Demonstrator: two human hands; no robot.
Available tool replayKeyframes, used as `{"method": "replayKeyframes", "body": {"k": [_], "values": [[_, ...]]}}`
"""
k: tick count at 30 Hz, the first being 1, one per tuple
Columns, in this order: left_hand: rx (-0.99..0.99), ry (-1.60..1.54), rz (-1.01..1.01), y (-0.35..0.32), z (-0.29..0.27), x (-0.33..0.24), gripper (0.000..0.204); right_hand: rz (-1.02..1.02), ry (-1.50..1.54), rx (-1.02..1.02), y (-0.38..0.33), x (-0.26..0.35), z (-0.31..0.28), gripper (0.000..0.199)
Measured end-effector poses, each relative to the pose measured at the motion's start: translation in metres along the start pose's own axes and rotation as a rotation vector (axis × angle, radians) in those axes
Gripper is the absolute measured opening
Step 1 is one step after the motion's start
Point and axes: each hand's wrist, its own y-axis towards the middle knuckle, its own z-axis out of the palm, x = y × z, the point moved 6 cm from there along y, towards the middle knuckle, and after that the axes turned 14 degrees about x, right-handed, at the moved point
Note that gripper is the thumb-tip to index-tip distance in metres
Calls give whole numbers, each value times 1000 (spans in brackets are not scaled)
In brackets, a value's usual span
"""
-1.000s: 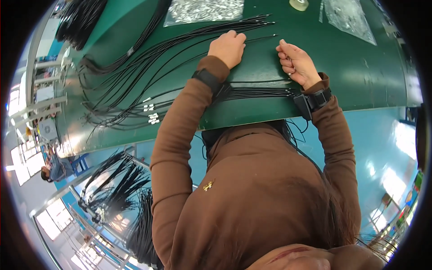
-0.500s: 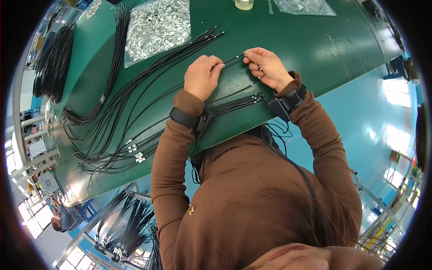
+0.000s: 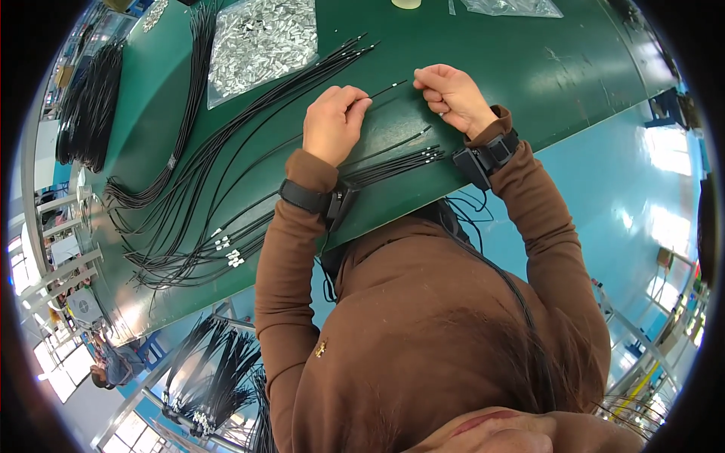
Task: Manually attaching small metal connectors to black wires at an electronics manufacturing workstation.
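A thin black cable (image 3: pixel 387 89) is pinched in my left hand (image 3: pixel 332 121), near its end. The cable's dark tip, with a small pale band, sticks out to the right of those fingers. Just beyond the tip is my right hand (image 3: pixel 455 100), apart from it, thumb and forefinger pressed together and the other fingers curled; what it holds, if anything, is hidden. A single cable (image 3: pixel 400 142) and a bundle of cables with silvery ends (image 3: pixel 400 163) lie below my hands. Above my left hand stretches a longer cable bundle (image 3: pixel 302 74) with white-banded tips.
A clear bag of small silvery sleeves (image 3: pixel 264 45) lies on the green table (image 3: pixel 498 68). Thick black cable coils (image 3: pixel 91 106) are at the left, white connectors (image 3: pixel 230 253) at the lower left. Another clear bag (image 3: pixel 513 6) lies at the far edge. Cables hang from a rack (image 3: pixel 211 370) below.
My right hand has come off the cable's end and moved slightly right, leaving the tip exposed. My left hand, still pinching the cable, has shifted a little left.
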Motion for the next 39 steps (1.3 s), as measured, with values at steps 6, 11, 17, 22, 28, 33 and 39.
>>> {"method": "replayKeyframes", "body": {"k": [6, 11, 17, 22, 28, 33, 39], "values": [[19, -2, 7, -1, -1, 0, 5, -125, -738, -42, -7, 17, 15, 15], [35, -3, 14, -2, 1, -3, 4, -333, -991, 7, -10, 25, 23, 16], [78, 49, 18, -4, 2, -7, 3, -588, -1475, 22, -16, 31, 39, 16], [98, 72, 28, -8, 4, -9, 3, -456, -1481, 91, -10, 28, 39, 16], [103, 170, 7, -8, 8, -5, 4, -399, -1166, 295, -8, 22, 45, 17], [40, 61, 36, -7, 10, -2, 6, 103, -447, 261, -5, 1, 24, 22], [26, -108, 11, 4, 20, -17, 8, 179, -259, 249, -6, -18, 40, 25]]}}
